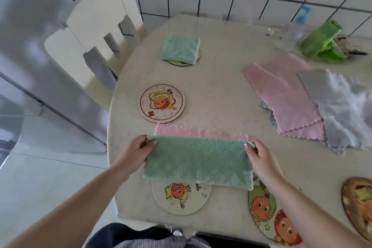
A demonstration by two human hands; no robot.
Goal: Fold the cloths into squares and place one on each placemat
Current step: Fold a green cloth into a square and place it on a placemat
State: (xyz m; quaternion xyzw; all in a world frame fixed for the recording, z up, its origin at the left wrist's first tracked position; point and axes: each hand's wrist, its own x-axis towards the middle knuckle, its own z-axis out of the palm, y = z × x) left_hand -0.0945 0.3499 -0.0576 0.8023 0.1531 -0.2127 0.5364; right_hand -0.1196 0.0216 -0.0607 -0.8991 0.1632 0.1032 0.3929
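I hold a green quilted cloth (198, 162), pink on its other face, over the near table edge. My left hand (136, 151) pinches its left corner and my right hand (258, 156) pinches its right corner. The green half hangs folded toward me and a pink strip shows behind it. It partly covers a round cartoon placemat (181, 197). Another bare round placemat (161, 103) lies further back. At the far left a folded green cloth (180, 49) sits on a third placemat (181, 63). Loose pink cloths (281, 96) and a white one (346, 110) lie at the right.
Two more placemats lie at the near right: a green one (269, 219) and a brown one (358, 203) cut by the frame edge. A clear bottle (291, 32) and green bag (322, 40) stand at the back right. A white chair (96, 32) stands left of the table.
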